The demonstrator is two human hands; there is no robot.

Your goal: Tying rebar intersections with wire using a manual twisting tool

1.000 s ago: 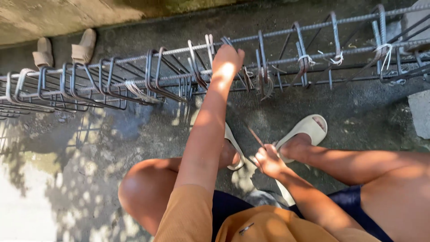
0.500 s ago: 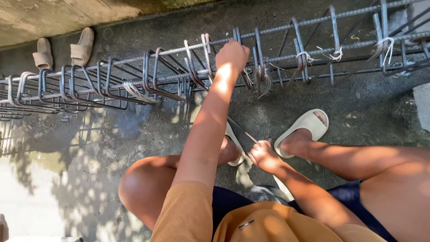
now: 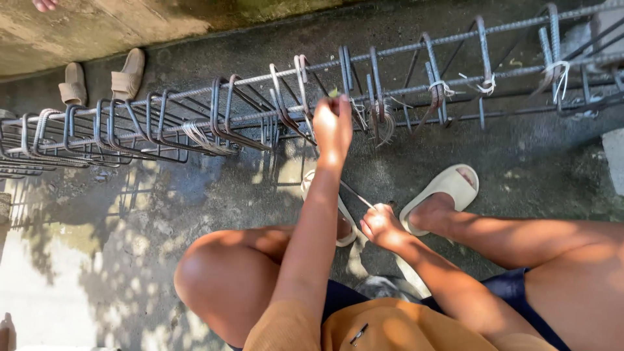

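Down at the bottom of the frame, the person is squatting, knees spread wide, an orange shirt and dark shorts showing. Just above that, right of centre, the right hand [image 3: 380, 224] is closing around the near end of a thin wire [image 3: 354, 194], fingers curled tight on it. The wire is running up and to the left from that fist, crossing over the pale slippers [image 3: 444, 190] that the feet are wearing on the concrete floor [image 3: 195, 188].

Further up, at the centre of the frame, the left arm is stretching straight out, and the left hand [image 3: 333, 123] is making a fist right at the rebar cage [image 3: 260, 123]; it is pinching something small at the top bar, though what exactly is too small to tell. The cage is lying on its side across the whole upper half of the frame, its stirrups bunching close on the left and standing wider apart on the right, with pale ties showing on several joints there.

At the upper left, beyond the cage, a pair of tan sandals [image 3: 101, 81] is sitting by the wall [image 3: 130, 26].
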